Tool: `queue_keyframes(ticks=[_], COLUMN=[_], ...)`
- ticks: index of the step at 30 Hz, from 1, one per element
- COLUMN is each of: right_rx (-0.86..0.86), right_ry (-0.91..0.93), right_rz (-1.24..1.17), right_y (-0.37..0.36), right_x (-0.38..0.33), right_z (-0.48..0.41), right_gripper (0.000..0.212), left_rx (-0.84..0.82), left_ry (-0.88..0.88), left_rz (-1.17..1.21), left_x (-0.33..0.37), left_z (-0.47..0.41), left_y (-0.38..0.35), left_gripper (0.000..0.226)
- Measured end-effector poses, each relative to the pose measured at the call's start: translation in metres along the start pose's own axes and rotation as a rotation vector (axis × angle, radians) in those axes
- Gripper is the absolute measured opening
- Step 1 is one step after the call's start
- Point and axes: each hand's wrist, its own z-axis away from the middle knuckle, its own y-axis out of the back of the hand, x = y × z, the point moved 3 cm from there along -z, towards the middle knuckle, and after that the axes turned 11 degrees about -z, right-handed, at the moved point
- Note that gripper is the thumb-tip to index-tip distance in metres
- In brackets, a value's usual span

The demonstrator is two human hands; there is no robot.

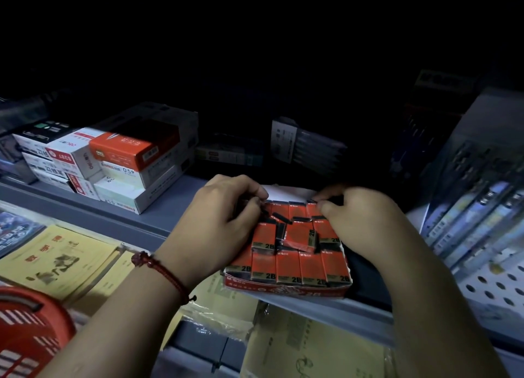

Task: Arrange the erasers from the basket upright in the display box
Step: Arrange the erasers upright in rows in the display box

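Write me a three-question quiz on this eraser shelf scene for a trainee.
1. True or false: a red basket sits at the view's lower left, apart from the display box.
2. Multiple choice: the left hand and right hand pinch erasers in which row of the box? A) nearest B) farthest C) none
3. Short answer: what mark is printed on the erasers' wrappers?
Key: 1 true; 2 B; 3 2B.

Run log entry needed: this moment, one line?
left hand: pinches back-left eraser | right hand: pinches back-right eraser | box: front row upright, middle erasers askew
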Motion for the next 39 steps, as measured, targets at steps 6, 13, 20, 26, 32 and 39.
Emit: queue_keyframes(ticks=[6,13,20,26,32,39], right_rx=[0.050,0.076,0.077,-0.142,-0.174,-0.137], right_ry=[0.019,0.048,0.269,0.436,0.481,0.470], right_rz=[-0.041,-0.067,-0.316,-0.382,-0.412,-0.494], right_y=[-0.002,-0.001,-0.001,0.003,-0.004,-0.010], right_x=[0.001,0.003,-0.013,-0.023,-0.025,-0.025], right_z=[-0.003,-0.003,0.006,0.015,0.013,0.008], right_gripper=[0.019,0.019,0.010,0.009,0.010,0.008], left_rx=[-0.110,-0.453,-0.441,-0.383,-0.352,-0.183], left_ry=[0.075,-0.010,-0.053,-0.061,-0.051,0.077], left_rz=[0.367,0.424,0.404,0.386,0.458,0.629], left_x=[0.003,-0.009,-0.010,-0.007,0.001,-0.004], left_z=[-0.001,0.002,-0.001,0.000,0.004,-0.004], left_y=[0.006,0.028,0.030,0.033,0.039,0.034], left_gripper=[0.011,0.035,0.032,0.034,0.032,0.029])
